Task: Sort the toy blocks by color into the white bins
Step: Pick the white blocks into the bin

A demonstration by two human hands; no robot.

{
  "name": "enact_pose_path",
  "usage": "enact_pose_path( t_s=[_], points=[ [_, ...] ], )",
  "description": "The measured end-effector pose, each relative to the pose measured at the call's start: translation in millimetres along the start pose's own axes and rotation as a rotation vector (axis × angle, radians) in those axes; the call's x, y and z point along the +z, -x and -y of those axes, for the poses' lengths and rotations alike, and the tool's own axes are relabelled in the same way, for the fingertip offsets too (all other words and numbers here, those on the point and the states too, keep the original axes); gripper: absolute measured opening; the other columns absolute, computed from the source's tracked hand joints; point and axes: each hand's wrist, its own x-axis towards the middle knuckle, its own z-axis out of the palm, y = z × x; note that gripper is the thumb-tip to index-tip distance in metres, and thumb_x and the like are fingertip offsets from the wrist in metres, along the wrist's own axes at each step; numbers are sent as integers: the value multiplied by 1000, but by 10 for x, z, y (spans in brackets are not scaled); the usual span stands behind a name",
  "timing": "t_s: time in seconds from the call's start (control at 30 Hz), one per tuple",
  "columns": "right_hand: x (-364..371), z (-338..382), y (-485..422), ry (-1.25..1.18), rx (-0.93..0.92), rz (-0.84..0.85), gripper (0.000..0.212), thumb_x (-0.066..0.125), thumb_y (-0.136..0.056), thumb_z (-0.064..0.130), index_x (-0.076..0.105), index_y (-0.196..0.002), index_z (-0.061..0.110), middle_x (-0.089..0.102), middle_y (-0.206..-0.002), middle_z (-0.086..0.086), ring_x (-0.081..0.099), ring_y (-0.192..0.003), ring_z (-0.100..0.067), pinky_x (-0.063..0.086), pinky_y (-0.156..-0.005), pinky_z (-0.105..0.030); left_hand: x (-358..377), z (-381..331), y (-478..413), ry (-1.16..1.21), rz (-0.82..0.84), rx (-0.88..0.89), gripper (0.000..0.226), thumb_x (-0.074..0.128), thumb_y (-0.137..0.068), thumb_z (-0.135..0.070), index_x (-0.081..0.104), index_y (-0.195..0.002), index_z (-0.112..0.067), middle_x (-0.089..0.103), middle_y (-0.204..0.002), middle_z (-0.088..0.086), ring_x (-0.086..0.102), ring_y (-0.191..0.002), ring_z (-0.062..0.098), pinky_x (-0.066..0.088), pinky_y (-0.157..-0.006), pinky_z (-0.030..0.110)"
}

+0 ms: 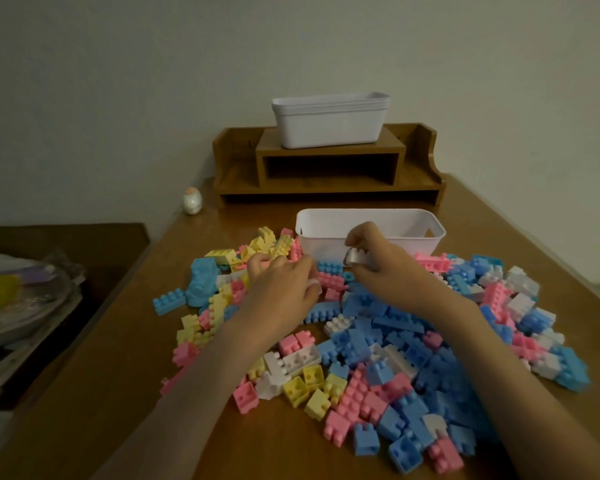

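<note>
A big heap of pastel toy blocks in blue, pink, yellow and white covers the wooden table. One white bin stands just behind the heap. My right hand grips a white block in front of that bin's near wall. My left hand hovers over the pink and yellow blocks, fingers curled, with a small white block pinched at its fingertips. A stack of more white bins sits on a wooden desk shelf at the back.
A small egg-shaped ornament stands at the table's back left corner. To the left, a lower dark surface holds a clutter of plates, papers and plastic. A blue toy figure lies at the heap's left edge. The wall is close behind.
</note>
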Motion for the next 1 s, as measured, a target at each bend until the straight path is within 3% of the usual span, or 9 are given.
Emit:
enact_pose_path(
  t_s=[0.07, 0.17, 0.2, 0.3, 0.4, 0.6, 0.77, 1.0],
  points=[
    [43, 2, -16, 99, 24, 73, 24, 54, -89, 12, 45, -111, 18, 49, -102, 1, 49, -93, -17, 40, -74, -23, -9, 3, 1, 26, -48, -24, 9, 39, -96, -38, 36, -95, -30, 54, -86, -12, 48, -95, 11, 13, -94, 33],
    [101, -39, -49, 370, 93, 115, 9, 56, -89, 29, 52, -94, 23, 53, -100, 3, 44, -102, -19, 31, -86, -33, -27, 12, -4, 46, -100, -32, 17, 45, -93, -41, 33, -94, -28, 49, -83, -13, 43, -86, 8, 14, -90, 31],
    [120, -61, -66, 459, 125, 121, 12, 55, -89, 35, 52, -89, 24, 56, -101, 3, 42, -102, -19, 28, -85, -34, -32, 8, 1, 48, -114, -22, 19, 47, -93, -41, 32, -95, -29, 46, -84, -13, 40, -87, 8, 14, -89, 31],
    [167, -89, -110, 626, 185, 168, 27, 53, -86, 52, 58, -88, 25, 52, -96, 5, 36, -98, -16, 21, -82, -35, -41, -3, 13, 30, -97, 14, 20, 47, -93, -41, 37, -107, -30, 46, -100, -14, 38, -103, 9, 13, -88, 31],
    [172, -76, -121, 684, 150, 208, 30, 52, -87, 51, 63, -99, 26, 51, -103, 4, 38, -105, -18, 21, -82, -35, -9, 35, 10, -68, -32, 48, 29, 44, -94, -45, 43, -119, -33, 45, -120, -14, 31, -119, 10, 9, -90, 31],
    [110, -5, -116, 526, 69, 153, 8, 53, -90, 37, 51, -88, 29, 51, -102, 4, 39, -99, -15, 26, -81, -30, 6, 69, -64, -40, -61, 44, 28, 43, -94, -46, 51, -119, -37, 47, -130, -15, 35, -123, 10, 10, -94, 32],
    [-67, 41, -121, 77, 159, -41, 14, 60, -88, 34, 57, -85, 21, 57, -83, 4, 54, -78, -14, 38, -57, -22, -125, 5, -266, 108, -138, -84, 26, 43, -98, -34, 48, -123, -31, 62, -115, -4, 47, -114, 19, 19, -91, 34],
    [-291, -20, -448, 120, 183, -295, 17, 59, -90, 30, 59, -95, 15, 56, -91, 4, 48, -84, -10, 33, -60, -16, -266, -180, -786, 105, -1, -135, 45, 45, -98, -33, 30, -140, -24, 60, -107, 1, 44, -111, 25, 24, -94, 36]
  ],
)
